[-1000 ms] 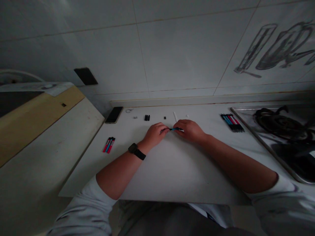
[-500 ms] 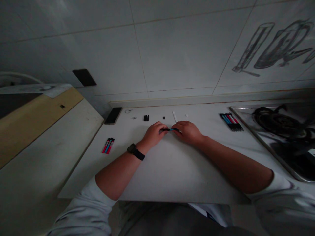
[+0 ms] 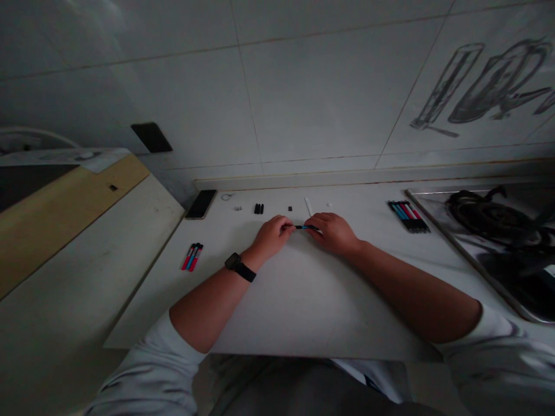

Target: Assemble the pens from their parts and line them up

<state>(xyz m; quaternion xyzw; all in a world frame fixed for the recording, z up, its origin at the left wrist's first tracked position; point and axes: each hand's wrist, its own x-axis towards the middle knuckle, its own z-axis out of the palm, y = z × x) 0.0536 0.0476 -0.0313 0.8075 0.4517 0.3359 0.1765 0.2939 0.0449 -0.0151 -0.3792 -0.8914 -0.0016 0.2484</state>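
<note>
My left hand [image 3: 272, 236] and my right hand [image 3: 333, 232] rest on the white counter [image 3: 303, 289] and both pinch a thin blue and black pen [image 3: 302, 227], one at each end. The pen lies level between the fingertips, just above the counter. A black watch [image 3: 240, 267] sits on my left wrist. Small pen parts lie just beyond the hands: two black caps [image 3: 259, 208], a tiny black piece [image 3: 289, 208], a white tube [image 3: 308, 205] and small metal bits [image 3: 237, 208].
Several blue, red and black pens [image 3: 409, 216] lie in a row at the right, beside a gas stove [image 3: 494, 231]. Three short red and blue pen barrels [image 3: 192, 256] lie at the left. A dark phone [image 3: 201, 203] rests near the tiled wall.
The hands closed in on the pen half a second ago and have drawn slightly apart again. The view has shifted a little.
</note>
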